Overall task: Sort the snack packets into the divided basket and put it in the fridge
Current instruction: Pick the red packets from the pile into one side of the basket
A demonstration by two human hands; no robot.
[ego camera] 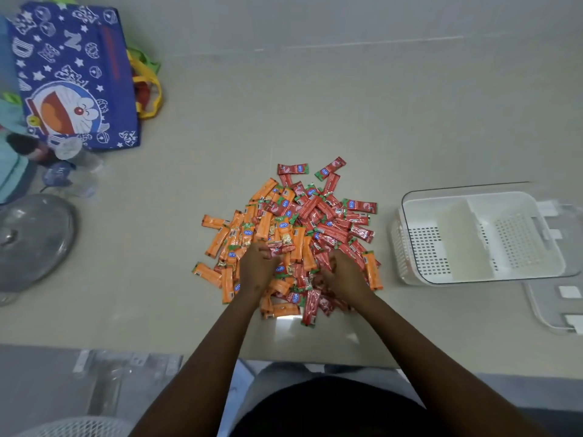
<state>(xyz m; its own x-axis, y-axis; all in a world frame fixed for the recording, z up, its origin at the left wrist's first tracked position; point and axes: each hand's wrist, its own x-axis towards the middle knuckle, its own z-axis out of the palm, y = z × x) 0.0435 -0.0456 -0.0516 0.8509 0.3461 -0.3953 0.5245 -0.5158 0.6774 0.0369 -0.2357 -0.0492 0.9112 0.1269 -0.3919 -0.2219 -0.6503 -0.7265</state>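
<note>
Both forearms reach in from the 6 o'clock edge onto the heap of snack packets (288,234) at the centre of the tabletop (362,115). The left hand (257,266) lies on the 7 o'clock part of the heap with its fingers curled down into the packets; whether it actually grips one cannot be told. The right hand (342,272) lies on the 5 o'clock part, fingers likewise bent into the packets, grip not determinable.

Packets are of two kinds: orange ones (217,239), mainly on the 9 o'clock side, and red ones (331,231), mainly from 12 to 3 o'clock. Several carry a blue oval label reading "aro". Smaller print is too fine to read.

At 3 o'clock, apart from the heap, stands the white divided basket (410,247), seated in a clear outer tub. A partition splits it into two compartments with perforated floors; no packets lie in either. Just beyond it at 4 o'clock lies a clear lid (545,313) with white clips.

At 10 o'clock lies a blue bag (72,74) printed with a cartoon cat, stars and white letters, with yellow, green and red handles (148,86) showing behind it. At 9 o'clock sit clear plastic bottles (75,165) and a glass pot lid (31,238).
</note>
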